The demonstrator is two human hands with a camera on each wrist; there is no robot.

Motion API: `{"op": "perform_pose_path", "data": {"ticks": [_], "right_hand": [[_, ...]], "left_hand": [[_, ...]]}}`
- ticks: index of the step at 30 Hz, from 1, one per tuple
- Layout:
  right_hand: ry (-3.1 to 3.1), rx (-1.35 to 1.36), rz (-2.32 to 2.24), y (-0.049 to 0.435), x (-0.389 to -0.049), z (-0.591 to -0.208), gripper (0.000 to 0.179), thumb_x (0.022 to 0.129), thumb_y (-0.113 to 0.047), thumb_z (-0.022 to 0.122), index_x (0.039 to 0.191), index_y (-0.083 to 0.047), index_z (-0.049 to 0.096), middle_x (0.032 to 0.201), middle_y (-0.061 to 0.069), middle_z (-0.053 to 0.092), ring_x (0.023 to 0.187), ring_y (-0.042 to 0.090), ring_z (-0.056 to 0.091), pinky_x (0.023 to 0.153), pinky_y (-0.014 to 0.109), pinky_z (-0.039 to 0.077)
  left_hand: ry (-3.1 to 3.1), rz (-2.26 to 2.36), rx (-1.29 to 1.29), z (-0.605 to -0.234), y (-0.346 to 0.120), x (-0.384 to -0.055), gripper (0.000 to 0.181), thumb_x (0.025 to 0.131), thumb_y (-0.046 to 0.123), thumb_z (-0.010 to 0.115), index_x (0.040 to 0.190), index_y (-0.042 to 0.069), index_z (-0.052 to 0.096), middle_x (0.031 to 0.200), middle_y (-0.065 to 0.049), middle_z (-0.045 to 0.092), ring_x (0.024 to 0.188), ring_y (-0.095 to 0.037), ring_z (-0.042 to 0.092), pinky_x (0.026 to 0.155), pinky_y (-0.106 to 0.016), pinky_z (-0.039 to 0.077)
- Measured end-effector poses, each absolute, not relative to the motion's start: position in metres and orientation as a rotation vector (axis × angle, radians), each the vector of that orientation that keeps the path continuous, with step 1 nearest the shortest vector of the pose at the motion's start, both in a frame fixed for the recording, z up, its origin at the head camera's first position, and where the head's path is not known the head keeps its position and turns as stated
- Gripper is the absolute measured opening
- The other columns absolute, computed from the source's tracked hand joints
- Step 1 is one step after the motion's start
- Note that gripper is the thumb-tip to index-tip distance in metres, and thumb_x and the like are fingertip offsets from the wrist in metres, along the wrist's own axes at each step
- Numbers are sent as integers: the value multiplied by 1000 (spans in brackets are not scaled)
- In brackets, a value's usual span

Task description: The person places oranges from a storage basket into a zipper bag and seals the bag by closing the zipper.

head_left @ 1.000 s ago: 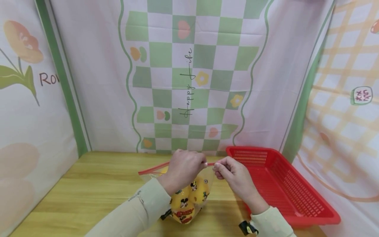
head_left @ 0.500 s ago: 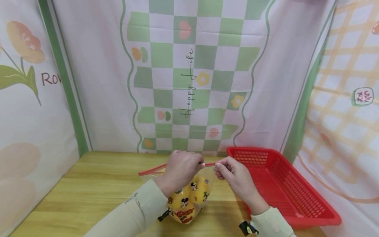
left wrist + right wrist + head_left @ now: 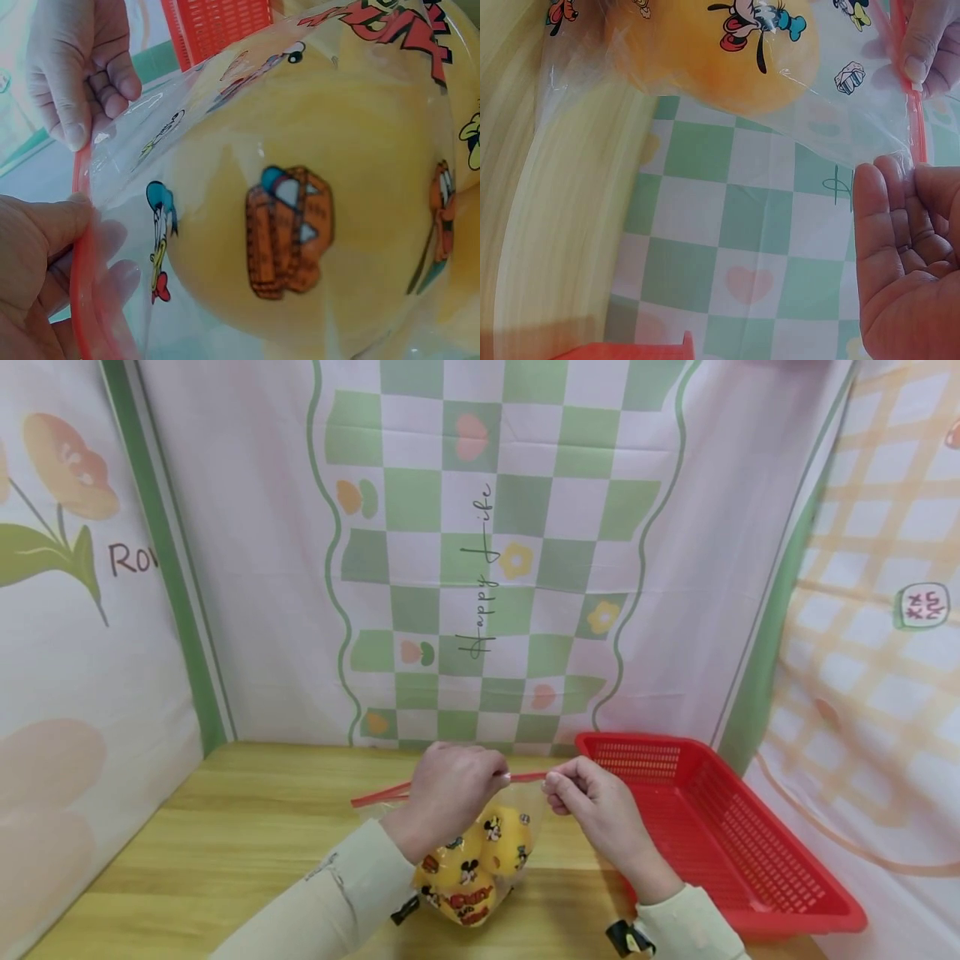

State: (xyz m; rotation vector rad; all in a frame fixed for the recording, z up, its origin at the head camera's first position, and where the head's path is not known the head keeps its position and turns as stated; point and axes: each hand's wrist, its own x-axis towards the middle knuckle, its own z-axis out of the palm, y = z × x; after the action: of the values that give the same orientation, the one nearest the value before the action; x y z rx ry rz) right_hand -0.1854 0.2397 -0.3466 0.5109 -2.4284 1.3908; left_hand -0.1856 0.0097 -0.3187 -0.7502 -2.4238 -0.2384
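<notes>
A clear zip bag (image 3: 468,881) with cartoon prints stands on the wooden table, several round yellow things (image 3: 360,150) inside it. Red zip strip (image 3: 528,776) runs along its top. My left hand (image 3: 453,789) pinches that strip near its middle, at a small whitish slider (image 3: 916,85). The right hand (image 3: 592,806) pinches the strip's right end between thumb and fingers. In the left wrist view the left hand's thumb lies over the strip, and its fingers show through the plastic. My left hand and sleeve hide part of the bag in the head view.
A red plastic basket (image 3: 817,860) with perforated sides stands right of the bag, close to my right forearm. The wooden table (image 3: 225,843) meets a green-checked cloth (image 3: 517,560) behind. Printed cloths hang on both sides.
My left hand has slid leftward along the red strip, leaving a longer stretch between the two hands. The right hand stays at the strip's right end.
</notes>
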Motion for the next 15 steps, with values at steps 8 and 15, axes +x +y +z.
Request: {"op": "perform_pose_path", "data": {"ticks": [8,15], "right_hand": [[-2422,512,1385,241,-186,-349,12,101,-19,67,102,-7,68,87,6,72,78,12,70,73,24,62],[-2421,506,1384,241,-186,-349,11,101,-19,68,102,-8,68,87,5,72,78,13,70,73,24,62]], "left_hand": [[-2422,-270,-752,-319,5,-181,14,100,38,68,98,28,77,89,15,76,81,-4,69,82,-33,55],[-2426,-315,-753,-320,1,-180,12,100,36,69,97,27,77,87,14,75,79,-6,68,78,-34,54]]}}
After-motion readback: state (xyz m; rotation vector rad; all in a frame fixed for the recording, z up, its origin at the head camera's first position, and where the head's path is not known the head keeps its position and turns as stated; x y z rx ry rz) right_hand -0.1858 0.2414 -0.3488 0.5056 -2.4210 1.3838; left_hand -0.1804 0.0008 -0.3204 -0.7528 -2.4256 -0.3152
